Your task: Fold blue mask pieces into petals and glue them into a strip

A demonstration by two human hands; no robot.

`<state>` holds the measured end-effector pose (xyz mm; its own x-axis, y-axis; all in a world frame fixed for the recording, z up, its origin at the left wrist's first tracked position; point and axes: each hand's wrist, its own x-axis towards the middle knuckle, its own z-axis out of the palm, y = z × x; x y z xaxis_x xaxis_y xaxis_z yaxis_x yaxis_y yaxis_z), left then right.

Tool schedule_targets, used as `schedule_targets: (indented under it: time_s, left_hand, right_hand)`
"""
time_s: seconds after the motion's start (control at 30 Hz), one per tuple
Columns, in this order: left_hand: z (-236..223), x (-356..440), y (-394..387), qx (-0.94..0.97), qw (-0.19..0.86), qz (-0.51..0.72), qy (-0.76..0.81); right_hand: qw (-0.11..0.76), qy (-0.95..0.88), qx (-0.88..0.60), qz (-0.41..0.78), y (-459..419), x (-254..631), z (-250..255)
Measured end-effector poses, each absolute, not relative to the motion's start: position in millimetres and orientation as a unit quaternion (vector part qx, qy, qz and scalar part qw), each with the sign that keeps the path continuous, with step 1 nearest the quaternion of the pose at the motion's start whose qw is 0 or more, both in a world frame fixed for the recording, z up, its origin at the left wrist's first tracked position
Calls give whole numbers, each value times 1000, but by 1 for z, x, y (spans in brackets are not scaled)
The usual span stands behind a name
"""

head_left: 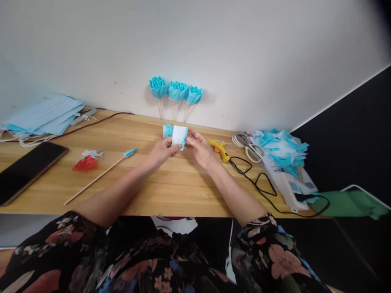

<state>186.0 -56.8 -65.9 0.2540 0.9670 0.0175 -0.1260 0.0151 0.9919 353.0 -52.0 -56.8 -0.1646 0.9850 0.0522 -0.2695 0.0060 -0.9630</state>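
A small white and blue piece of mask fabric [179, 136] is held up between both hands over the middle of the wooden table. My left hand [163, 151] pinches its lower left side, thumb in front. At its right edge, the fingers of my right hand [200, 147] are closed on the blue border. Just behind lies another small blue piece [168, 130], partly covered by the held fabric. To the left rests a wooden stick [94, 181] with a blue folded tip [130, 152]. A yellow glue gun [220, 149] lies right of my right hand.
Several blue fabric flowers [177, 91] on sticks lean against the wall. Left are stacked face masks [45, 116], a black phone [29, 173] and a red item [86, 162]. Right are scissors [254, 153], a black cord [259, 184], blue scraps [282, 148] and a white power strip [295, 191].
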Motion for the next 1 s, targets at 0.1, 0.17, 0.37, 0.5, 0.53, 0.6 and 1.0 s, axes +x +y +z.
schedule_targets:
  time_s: [0.1,0.17,0.37,0.5,0.53,0.6,1.0]
  left_hand:
    - [-67,185,-56,578,560,425,415]
    - [-67,184,-55,601,527,413,435]
    - [-65,178,-51,558,516,475,443]
    - [-64,176,-48,522,522,507,445]
    - [-64,175,-47,518,521,512,445]
    - [-65,175,-47,516,518,521,441]
    - [-67,186,-57,416,687,519,294]
  right_hand:
    - [510,-507,-397,570,-49,366,-59]
    - [509,-519,-406,554,-48,373,-63]
    - [514,-538,-427,514,-56,378,-69]
    - [498,-545,-431,519,-60,375,-72]
    - [497,-544,-430,521,-60,374,-74]
    - [498,-543,-430,522,-58,373,-76]
    - [560,-480,-448,506,-63,368,-77]
